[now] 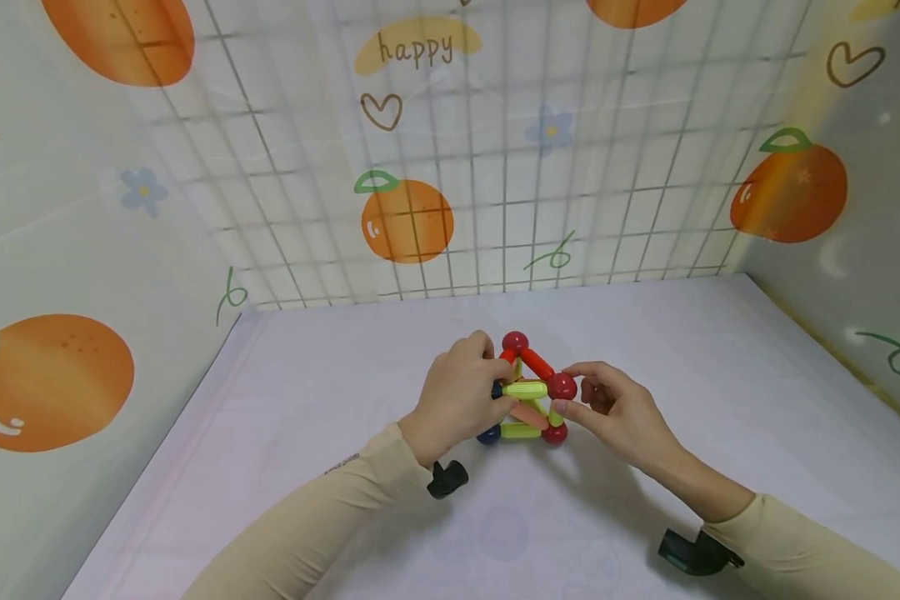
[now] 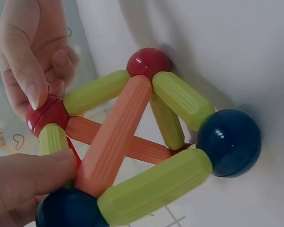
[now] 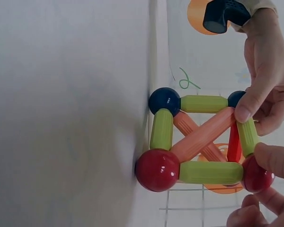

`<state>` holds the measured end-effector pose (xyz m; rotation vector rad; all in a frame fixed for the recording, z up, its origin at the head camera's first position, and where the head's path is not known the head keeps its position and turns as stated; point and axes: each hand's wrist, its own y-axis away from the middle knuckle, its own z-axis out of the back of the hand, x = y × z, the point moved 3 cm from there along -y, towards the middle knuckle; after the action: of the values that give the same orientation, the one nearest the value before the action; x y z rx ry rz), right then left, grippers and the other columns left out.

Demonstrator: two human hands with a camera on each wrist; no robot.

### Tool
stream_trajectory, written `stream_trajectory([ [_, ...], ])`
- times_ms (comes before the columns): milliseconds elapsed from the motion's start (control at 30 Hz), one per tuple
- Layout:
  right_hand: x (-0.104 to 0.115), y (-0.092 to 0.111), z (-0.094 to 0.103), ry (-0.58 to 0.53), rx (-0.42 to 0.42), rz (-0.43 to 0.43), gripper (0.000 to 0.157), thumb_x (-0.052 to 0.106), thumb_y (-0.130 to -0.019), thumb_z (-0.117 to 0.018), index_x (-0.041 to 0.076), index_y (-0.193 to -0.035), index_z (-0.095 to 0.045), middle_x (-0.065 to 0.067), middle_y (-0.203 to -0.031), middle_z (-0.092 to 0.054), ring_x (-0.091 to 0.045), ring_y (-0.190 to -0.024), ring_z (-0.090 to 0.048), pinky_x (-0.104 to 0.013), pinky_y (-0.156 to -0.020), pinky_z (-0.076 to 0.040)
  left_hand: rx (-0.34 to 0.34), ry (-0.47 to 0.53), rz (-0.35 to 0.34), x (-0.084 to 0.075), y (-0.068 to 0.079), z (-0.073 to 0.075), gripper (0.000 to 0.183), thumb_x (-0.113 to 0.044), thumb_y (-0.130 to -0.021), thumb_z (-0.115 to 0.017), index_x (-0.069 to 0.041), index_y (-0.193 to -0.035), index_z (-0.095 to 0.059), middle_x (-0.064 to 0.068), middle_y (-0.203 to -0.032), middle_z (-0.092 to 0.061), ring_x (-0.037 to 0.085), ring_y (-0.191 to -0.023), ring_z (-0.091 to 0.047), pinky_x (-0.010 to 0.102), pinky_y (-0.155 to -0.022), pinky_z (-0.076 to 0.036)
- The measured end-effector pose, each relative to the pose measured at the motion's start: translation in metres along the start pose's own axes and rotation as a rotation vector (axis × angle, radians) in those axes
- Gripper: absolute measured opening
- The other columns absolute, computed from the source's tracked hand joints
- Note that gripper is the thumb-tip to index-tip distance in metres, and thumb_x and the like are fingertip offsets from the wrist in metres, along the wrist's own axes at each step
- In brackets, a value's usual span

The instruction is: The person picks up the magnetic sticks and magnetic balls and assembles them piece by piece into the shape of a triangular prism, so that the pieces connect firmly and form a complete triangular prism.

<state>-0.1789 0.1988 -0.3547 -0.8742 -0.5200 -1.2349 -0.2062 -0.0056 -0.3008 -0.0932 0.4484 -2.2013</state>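
Observation:
A frame of magnetic rods and balls stands on the table, with yellow-green, salmon and red rods joining red and dark blue balls. My left hand (image 1: pixel 457 392) grips it at the upper left corner, its thumb by a dark blue ball (image 2: pixel 71 210) and the yellow-green rod (image 1: pixel 525 389) there. My right hand (image 1: pixel 622 412) pinches the red ball (image 1: pixel 562 387) at the upper right corner between thumb and fingers. Salmon rods (image 3: pixel 203 135) run diagonally across the sides. Another red ball (image 1: pixel 515 342) tops two red rods (image 1: pixel 537 362) at the back. Lower balls, one blue (image 2: pixel 229 143), one red (image 3: pixel 157 170), rest at the table.
The pale table (image 1: pixel 330 358) spreads around the frame. Behind it rises a white wire grid (image 1: pixel 495 225) under a sheet printed with oranges. Each wrist carries a black camera mount (image 1: pixel 693 552) that hangs near the tabletop.

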Motion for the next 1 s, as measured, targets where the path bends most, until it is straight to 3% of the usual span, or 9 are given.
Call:
stream_trajectory([
  [167, -0.002, 0.0, 0.0, -0.006, 0.006, -0.012, 0.037, 0.028, -0.083, -0.079, 0.019, -0.116, -0.064, -0.004, -0.081, -0.051, -0.016, -0.071, -0.047, -0.023, -0.056, -0.039, 0.005, -0.003, 0.002, -0.001, -0.001, 0.0, 0.021, -0.033, -0.08, -0.081, -0.021, -0.097, -0.078, 0.003, -0.093, -0.058, 0.015, -0.079, -0.049, 0.022, -0.059, -0.038],
  [400, 0.001, 0.001, 0.0, 0.001, 0.001, -0.008, 0.037, 0.029, -0.083, -0.079, 0.018, -0.116, -0.064, -0.004, -0.082, -0.051, -0.016, -0.072, -0.047, -0.022, -0.057, -0.039, 0.067, 0.106, 0.06, 0.004, 0.001, -0.002, 0.029, -0.042, -0.08, -0.08, -0.022, -0.1, -0.077, 0.003, -0.1, -0.058, 0.014, -0.083, -0.05, 0.023, -0.063, -0.04],
  [1000, -0.001, 0.0, 0.0, 0.006, 0.017, -0.011, 0.038, 0.028, -0.083, -0.079, 0.019, -0.117, -0.063, -0.004, -0.083, -0.052, -0.016, -0.072, -0.048, -0.022, -0.057, -0.04, 0.067, 0.212, 0.068, 0.009, 0.008, -0.003, 0.032, -0.038, -0.081, -0.08, -0.022, -0.108, -0.076, 0.003, -0.106, -0.057, 0.015, -0.087, -0.051, 0.022, -0.065, -0.041],
])
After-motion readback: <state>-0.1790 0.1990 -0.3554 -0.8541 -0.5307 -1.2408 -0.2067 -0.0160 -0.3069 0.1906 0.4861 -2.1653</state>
